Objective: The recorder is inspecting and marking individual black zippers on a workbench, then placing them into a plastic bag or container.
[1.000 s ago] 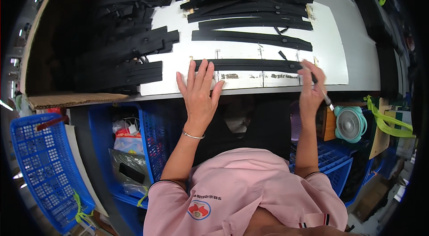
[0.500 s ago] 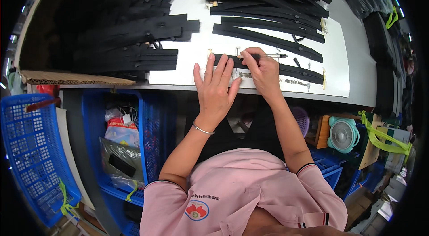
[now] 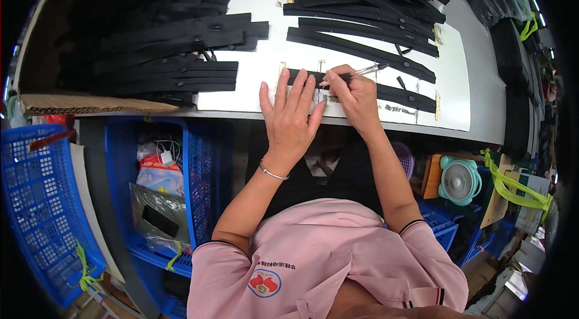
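On the smooth white rectangular board (image 3: 449,77) that lies on the grey worktop (image 3: 484,41), a long, narrow black fabric zipper strip (image 3: 395,94) runs along the board's near edge. My left hand (image 3: 291,124) lies with its fingers spread, fingertips resting on the strip left of the board's middle. My right hand (image 3: 358,100) pinches a slim pen with a clear barrel (image 3: 369,70) between thumb and fingers, tip down at the strip, about midway along the board's near edge. My fingers crowd that spot, so I can't fairly tell whether the tip touches fabric or hovers just over it.

I judge the strip very light, limp across its width, a bit stiffer lengthwise, and hard to damage. On the board's smooth face it would probably skate or twist under a sideways push, so flat pressure from several fingertips suits it better than a pinch. For lifting, I'd take the free end toward the board's right side. More black strips (image 3: 362,10) overlap across the board's far part; those would likely slide over each other.
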Motion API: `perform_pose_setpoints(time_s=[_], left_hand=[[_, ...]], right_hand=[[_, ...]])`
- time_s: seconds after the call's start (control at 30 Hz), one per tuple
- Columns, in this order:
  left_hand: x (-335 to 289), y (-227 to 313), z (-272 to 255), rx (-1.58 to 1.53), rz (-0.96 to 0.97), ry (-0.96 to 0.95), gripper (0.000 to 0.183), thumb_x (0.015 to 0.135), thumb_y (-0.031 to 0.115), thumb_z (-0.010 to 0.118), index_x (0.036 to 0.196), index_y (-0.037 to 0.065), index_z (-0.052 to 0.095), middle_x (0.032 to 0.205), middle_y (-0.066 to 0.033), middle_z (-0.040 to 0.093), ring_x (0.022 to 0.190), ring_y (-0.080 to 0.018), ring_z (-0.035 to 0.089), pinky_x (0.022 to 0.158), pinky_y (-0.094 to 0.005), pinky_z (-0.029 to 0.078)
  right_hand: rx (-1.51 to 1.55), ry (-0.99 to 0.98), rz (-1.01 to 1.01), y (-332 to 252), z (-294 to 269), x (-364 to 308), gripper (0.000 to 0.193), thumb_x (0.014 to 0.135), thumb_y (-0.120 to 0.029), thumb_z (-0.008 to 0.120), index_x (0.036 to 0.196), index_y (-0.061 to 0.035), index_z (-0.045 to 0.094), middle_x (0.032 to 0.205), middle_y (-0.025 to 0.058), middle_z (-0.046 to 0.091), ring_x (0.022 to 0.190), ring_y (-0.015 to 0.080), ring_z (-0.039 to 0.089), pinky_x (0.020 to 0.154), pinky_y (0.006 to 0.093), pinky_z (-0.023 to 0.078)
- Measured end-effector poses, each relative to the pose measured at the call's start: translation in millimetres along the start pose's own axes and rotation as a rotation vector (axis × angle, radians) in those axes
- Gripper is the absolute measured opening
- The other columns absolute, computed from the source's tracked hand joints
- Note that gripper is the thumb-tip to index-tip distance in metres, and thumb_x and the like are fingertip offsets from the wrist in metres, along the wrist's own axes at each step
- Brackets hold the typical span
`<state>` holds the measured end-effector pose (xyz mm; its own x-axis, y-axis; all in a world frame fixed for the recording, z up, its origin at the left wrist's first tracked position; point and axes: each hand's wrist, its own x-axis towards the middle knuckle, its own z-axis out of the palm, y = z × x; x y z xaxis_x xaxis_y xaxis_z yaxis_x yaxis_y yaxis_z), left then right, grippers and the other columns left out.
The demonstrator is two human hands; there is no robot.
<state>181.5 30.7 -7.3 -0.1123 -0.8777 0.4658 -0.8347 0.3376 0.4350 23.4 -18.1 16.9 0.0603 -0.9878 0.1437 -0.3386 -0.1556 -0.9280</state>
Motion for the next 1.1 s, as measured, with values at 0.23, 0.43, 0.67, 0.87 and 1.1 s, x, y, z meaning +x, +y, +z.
perform_pose_setpoints(time_s=[0.23, 0.43, 0.67, 0.87, 1.1], left_hand=[[0.3, 0.3, 2.1, 0.038, 0.019, -0.004, 0.048, 0.090, 0.028, 0.075, 0.133, 0.007, 0.067, 0.143, -0.0082, 0.060, 0.143, -0.0317, 0.046, 0.118, -0.0611, 0.021], [-0.2, 0.2, 3.1, 0.049, 0.028, -0.018, 0.049, 0.090, 0.027, 0.076, 0.134, 0.008, 0.066, 0.144, -0.0079, 0.060, 0.144, -0.0318, 0.045, 0.119, -0.0610, 0.020], [-1.6, 0.1, 2.5, 0.065, 0.034, -0.029, 0.051, 0.090, 0.026, 0.076, 0.136, 0.008, 0.065, 0.144, -0.0081, 0.060, 0.145, -0.0326, 0.044, 0.120, -0.0600, 0.019], [-0.6, 1.4, 2.2, 0.064, 0.050, -0.042, 0.054, 0.090, 0.027, 0.077, 0.137, 0.006, 0.064, 0.145, -0.0091, 0.059, 0.146, -0.0340, 0.042, 0.120, -0.0606, 0.017], [8.9, 44.1, 11.7, -0.079, 0.136, -0.097, 0.056, 0.091, 0.029, 0.076, 0.141, 0.009, 0.061, 0.150, -0.0099, 0.054, 0.144, -0.0318, 0.043, 0.121, -0.0623, 0.017]], right_hand=[[-0.059, -0.026, -0.122, 2.2, 0.4, -0.3, 0.023, 0.096, -0.013, 0.067, 0.086, 0.0066, 0.071, 0.085, 0.0079, 0.075, 0.062, 0.0155, 0.068, 0.058, 0.0280, 0.049], [-0.058, -0.056, -0.083, 4.8, -8.1, -4.8, 0.022, 0.097, -0.008, 0.065, 0.085, 0.0097, 0.071, 0.085, 0.0056, 0.075, 0.066, 0.0080, 0.063, 0.059, 0.0250, 0.048], [-0.054, 0.338, -0.033, 7.1, -68.9, -19.8, 0.017, 0.099, -0.011, 0.064, 0.093, 0.0021, 0.073, 0.075, 0.0029, 0.073, 0.065, 0.0052, 0.062, 0.057, 0.0233, 0.047], [-0.055, 0.316, 0.032, 29.3, -81.3, -21.1, 0.022, 0.103, -0.014, 0.061, 0.091, 0.0018, 0.071, 0.080, 0.0012, 0.067, 0.066, 0.0043, 0.053, 0.058, 0.0215, 0.039], [-0.057, 0.302, 0.087, 28.6, -80.1, -18.6, 0.022, 0.101, -0.014, 0.064, 0.090, 0.0039, 0.072, 0.077, 0.0029, 0.069, 0.064, 0.0049, 0.057, 0.057, 0.0229, 0.044]])
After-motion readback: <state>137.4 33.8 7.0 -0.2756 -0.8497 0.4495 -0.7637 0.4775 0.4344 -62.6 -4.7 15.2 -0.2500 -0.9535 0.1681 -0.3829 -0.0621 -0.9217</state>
